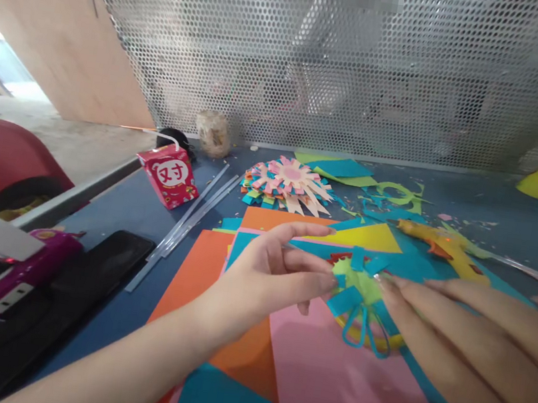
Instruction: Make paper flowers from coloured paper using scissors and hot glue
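Note:
A small paper rosette (356,278), with a light green middle and blue strips round its edge, is held between my two hands above the stacked paper. My left hand (274,263) pinches its left edge between thumb and fingers. At its right side, the fingertips of my right hand (475,340) close on a blue strip; that hand is partly blurred and covers part of the rosette. Thin blue loops (356,329) hang at the lower edge, in front of a yellow curved rim (394,341). Pink paper (338,380) lies underneath.
A yellow hot glue gun (449,245) lies at the right. Finished-looking pink rosettes (290,178) and green scraps (401,193) are behind. Clear glue sticks (196,214), a red drink carton (169,175), a black phone-like slab (56,304) and a purple device (10,271) are left.

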Motion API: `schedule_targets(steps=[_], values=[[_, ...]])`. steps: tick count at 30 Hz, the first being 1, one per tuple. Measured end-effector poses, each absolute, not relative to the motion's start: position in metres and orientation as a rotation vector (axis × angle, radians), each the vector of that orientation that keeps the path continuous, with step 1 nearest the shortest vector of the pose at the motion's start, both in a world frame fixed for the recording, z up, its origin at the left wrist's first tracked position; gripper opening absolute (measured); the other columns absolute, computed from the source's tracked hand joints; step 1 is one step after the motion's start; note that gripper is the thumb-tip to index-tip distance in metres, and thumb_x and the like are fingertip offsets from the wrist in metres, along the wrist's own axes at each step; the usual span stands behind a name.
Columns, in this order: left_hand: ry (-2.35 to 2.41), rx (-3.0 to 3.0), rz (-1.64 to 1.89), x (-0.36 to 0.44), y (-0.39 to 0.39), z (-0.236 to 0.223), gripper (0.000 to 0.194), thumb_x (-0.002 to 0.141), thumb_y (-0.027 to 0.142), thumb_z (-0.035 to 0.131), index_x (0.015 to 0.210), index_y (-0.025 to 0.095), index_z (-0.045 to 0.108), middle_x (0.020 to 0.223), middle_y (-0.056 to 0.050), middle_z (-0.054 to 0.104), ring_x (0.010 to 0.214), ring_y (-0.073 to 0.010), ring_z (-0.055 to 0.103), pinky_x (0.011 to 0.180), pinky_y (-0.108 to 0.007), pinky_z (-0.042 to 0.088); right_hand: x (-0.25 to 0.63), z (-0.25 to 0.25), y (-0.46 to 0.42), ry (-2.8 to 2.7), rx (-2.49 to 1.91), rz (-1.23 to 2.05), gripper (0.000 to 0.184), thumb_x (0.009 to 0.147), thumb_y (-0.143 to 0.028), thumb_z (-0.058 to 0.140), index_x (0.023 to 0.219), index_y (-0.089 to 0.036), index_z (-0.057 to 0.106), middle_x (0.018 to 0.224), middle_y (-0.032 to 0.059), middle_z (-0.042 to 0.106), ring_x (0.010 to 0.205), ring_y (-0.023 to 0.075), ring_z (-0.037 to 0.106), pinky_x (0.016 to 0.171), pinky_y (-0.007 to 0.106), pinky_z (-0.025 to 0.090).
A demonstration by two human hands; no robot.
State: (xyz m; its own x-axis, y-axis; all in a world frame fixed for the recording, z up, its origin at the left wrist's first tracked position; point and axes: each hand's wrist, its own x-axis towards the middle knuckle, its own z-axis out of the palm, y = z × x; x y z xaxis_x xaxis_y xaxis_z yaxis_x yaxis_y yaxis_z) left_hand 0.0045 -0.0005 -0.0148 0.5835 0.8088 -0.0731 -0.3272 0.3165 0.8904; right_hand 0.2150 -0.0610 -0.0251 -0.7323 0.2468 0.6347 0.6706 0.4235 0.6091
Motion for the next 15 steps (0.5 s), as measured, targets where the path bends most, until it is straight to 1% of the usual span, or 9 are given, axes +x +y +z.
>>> schedule_targets(steps=[2,4,7,9,15], values=[[0.592,0.974,0.797,0.004,0.0,-0.014,0.037,0.067,0.01,0.07,0.1,0.018,0.055,0.064,0.004,0.066,0.054,-0.0052,0.055,0.05,-0.014,0.041,0.213,-0.027,-0.059,-2.124,-0.761,-1.25,0.032,0.094,-0.013,0.031,0.093,-0.024,0.062,0.104,-0.0011,0.063,0.078,0.023,0.057,0.067,0.041,0.035],[0.598,0.973,0.794,0.004,0.0,-0.014,0.037,0.067,0.01,0.069,0.1,0.018,0.056,0.063,0.004,0.066,0.053,-0.0051,0.054,0.049,-0.014,0.04,0.213,-0.025,-0.06,-2.174,-0.771,-1.241,0.032,0.094,-0.013,0.03,0.094,-0.023,0.061,0.102,0.0004,0.064,0.079,0.0232,0.056,0.068,0.04,0.035],[0.609,0.985,0.793,0.005,0.0,-0.014,0.037,0.068,0.008,0.067,0.1,0.019,0.055,0.064,0.004,0.066,0.054,-0.0057,0.055,0.05,-0.015,0.041,0.218,-0.018,-0.066,-2.391,-0.798,-1.215,0.033,0.093,-0.012,0.029,0.105,-0.019,0.059,0.114,0.0054,0.058,0.089,0.0265,0.053,0.069,0.041,0.035],[0.616,0.997,0.792,0.005,0.0,-0.015,0.037,0.068,0.008,0.066,0.101,0.019,0.055,0.065,0.003,0.066,0.054,-0.0059,0.055,0.05,-0.015,0.041,0.223,-0.015,-0.07,-2.48,-0.804,-1.208,0.034,0.092,-0.011,0.029,0.11,-0.019,0.057,0.122,0.0067,0.052,0.093,0.0278,0.052,0.07,0.042,0.035],[0.613,0.991,0.779,0.005,0.0,-0.014,0.037,0.068,0.009,0.068,0.102,0.017,0.054,0.063,0.005,0.064,0.052,-0.0033,0.053,0.048,-0.013,0.039,0.227,-0.017,-0.071,-2.497,-0.789,-1.252,0.033,0.09,-0.011,0.033,0.113,-0.018,0.056,0.13,0.0082,0.045,0.099,0.0278,0.052,0.073,0.041,0.037]])
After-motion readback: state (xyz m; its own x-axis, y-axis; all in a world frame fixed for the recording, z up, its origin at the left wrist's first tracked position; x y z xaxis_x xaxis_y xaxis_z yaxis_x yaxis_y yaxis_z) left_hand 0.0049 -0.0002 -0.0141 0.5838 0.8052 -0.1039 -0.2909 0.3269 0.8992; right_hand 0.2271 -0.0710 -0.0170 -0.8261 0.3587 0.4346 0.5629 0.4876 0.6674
